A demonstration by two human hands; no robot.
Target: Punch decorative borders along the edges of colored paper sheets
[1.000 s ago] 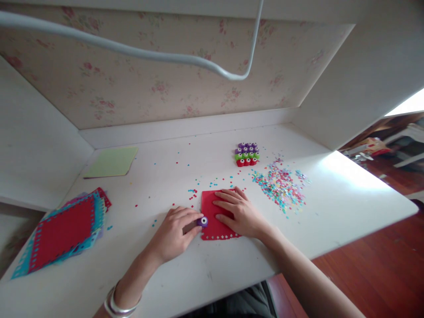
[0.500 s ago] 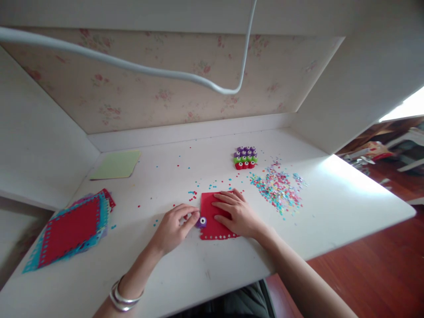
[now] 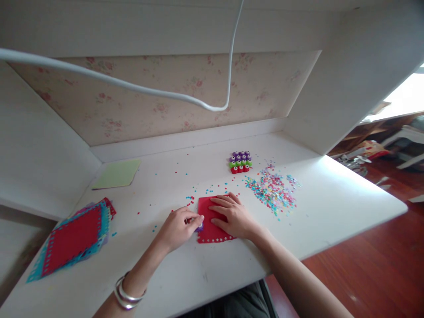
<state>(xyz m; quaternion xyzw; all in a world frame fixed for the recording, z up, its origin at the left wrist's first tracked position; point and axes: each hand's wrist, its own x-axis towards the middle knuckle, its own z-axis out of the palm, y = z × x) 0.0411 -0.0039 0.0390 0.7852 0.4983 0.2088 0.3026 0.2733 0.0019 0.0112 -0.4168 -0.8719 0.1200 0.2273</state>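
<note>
A red sheet of paper (image 3: 204, 208) lies on the white desk, its near edge punched with a row of small holes. At its left edge sits a small purple craft punch (image 3: 199, 229), partly covered by my fingers. My left hand (image 3: 179, 228) grips that punch, the thumb across its top and the other fingers curled beside it. Spread flat over the sheet, my right hand (image 3: 233, 216) presses the paper against the desk.
Purple, green and red punches (image 3: 240, 162) stand in rows at the back. Right of them spreads a heap of confetti (image 3: 273, 187). Punched red and blue sheets (image 3: 74, 240) are stacked at left, below pale green paper (image 3: 117, 174). A white cable (image 3: 149, 90) hangs in front.
My left thumb has moved right onto the top of the purple punch, which showed more fully before. My right hand stays on the sheet. The whole view has shifted slightly.
</note>
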